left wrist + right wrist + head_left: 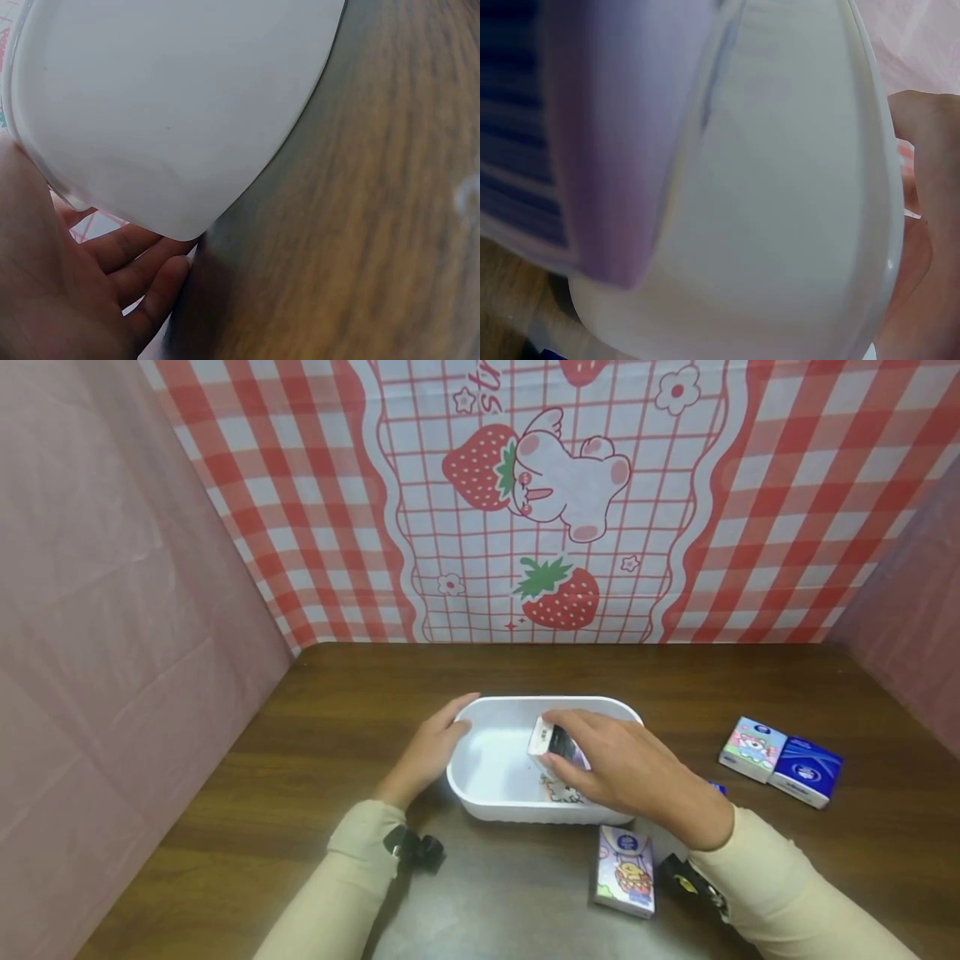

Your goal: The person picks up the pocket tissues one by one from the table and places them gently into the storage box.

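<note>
My left hand [433,745] grips the left end of a white oval plastic tub [491,810], its thumb over the rim. In the left wrist view, this hand's fingers [139,274] lie against the outside of the tub. My right hand [626,764] reaches into the right half and holds a pocket tissue pack [538,739], tilted, between thumb and fingers. That pack's purple and dark blue side [622,142] looms close and blurred in the right wrist view. Beneath it a cartoon-printed pack [558,790] lies on the tub floor, partly hidden by the hand.
A purple cartoon tissue pack [625,870] lies in front of the tub's right end. Two packs lie side by side at the right, one light blue [753,748] and one dark blue [806,772]. Another blue piece [717,787] peeks out behind my right wrist.
</note>
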`<state>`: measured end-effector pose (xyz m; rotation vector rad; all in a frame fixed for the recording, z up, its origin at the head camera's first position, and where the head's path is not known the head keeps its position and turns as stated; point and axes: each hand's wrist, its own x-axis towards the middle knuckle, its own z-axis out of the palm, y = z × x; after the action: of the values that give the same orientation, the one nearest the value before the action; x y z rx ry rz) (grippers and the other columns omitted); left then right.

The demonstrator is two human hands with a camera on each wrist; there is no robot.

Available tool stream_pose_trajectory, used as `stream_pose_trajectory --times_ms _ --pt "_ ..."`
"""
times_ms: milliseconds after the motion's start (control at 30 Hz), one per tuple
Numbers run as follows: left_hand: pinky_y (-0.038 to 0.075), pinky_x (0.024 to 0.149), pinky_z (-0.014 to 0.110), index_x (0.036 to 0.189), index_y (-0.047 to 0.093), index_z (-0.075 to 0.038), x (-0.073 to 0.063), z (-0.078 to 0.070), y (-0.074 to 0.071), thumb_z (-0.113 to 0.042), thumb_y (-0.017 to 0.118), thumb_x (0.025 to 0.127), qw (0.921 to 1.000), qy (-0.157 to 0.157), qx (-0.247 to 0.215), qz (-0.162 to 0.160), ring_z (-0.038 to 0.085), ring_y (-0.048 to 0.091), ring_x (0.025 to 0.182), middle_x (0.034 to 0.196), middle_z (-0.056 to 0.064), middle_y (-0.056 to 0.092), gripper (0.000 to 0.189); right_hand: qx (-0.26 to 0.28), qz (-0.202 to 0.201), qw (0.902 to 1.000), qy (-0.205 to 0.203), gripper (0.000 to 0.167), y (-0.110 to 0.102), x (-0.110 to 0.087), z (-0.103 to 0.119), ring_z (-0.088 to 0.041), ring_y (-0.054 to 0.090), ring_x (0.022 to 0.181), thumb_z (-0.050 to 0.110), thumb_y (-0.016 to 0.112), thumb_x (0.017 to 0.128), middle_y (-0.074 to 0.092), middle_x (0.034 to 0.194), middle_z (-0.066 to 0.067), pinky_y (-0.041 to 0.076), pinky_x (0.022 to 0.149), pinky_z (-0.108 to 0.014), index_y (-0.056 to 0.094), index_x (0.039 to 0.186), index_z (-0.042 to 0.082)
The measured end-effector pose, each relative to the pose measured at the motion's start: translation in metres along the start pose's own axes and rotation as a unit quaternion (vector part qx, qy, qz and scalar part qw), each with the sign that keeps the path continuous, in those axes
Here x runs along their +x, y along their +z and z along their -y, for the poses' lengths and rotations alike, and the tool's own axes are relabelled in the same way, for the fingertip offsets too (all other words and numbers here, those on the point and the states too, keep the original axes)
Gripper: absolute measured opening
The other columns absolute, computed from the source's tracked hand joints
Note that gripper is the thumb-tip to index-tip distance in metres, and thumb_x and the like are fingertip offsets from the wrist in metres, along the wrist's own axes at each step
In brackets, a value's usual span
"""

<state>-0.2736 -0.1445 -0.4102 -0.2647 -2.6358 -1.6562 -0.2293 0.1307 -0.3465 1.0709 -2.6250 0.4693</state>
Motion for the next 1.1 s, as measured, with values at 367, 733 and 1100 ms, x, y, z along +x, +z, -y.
stream_pose_trajectory --times_ms 367,733,1100 --pt "0.038 0.11 0.05 0.149 0.05 -0.023 0.0015 -0.0006 0.0025 -0.023 0.047 0.105 1.0 0.001 -0.002 -0.002 0.026 0.048 0.134 0.151 0.002 0.048 0.044 -0.002 0.0 1.0 0.002 0.053 0.0006 -0.0021 -0.0037 -0.025 0.064 0.115 0.047 0.064 0.096 0.066 0.128 -0.006 0.055 0.091 -0.047 0.055 0.138 0.016" --pt "0.037 0.111 0.051 0.148 0.051 -0.024 0.0011 0.0008 0.0023 -0.022 0.047 0.105 1.0 0.002 0.004 -0.004 0.027 0.046 0.136 0.151 0.003 0.049 0.044 -0.003 0.008 0.9999 0.005 0.057 0.0019 -0.0026 -0.0066 -0.025 0.062 0.118 0.045 0.063 0.097 0.064 0.131 -0.008 0.054 0.093 -0.048 0.051 0.142 0.013" --pt "0.032 0.114 0.051 0.148 0.051 -0.026 0.0 -0.0008 0.0016 -0.022 0.047 0.105 0.9999 -0.006 0.008 -0.004 0.025 0.042 0.139 0.152 0.0 0.047 0.044 -0.01 0.016 0.9998 0.005 0.061 0.0017 -0.0024 -0.0069 -0.024 0.064 0.114 0.042 0.067 0.094 0.064 0.131 -0.008 0.055 0.09 -0.048 0.049 0.145 0.012"
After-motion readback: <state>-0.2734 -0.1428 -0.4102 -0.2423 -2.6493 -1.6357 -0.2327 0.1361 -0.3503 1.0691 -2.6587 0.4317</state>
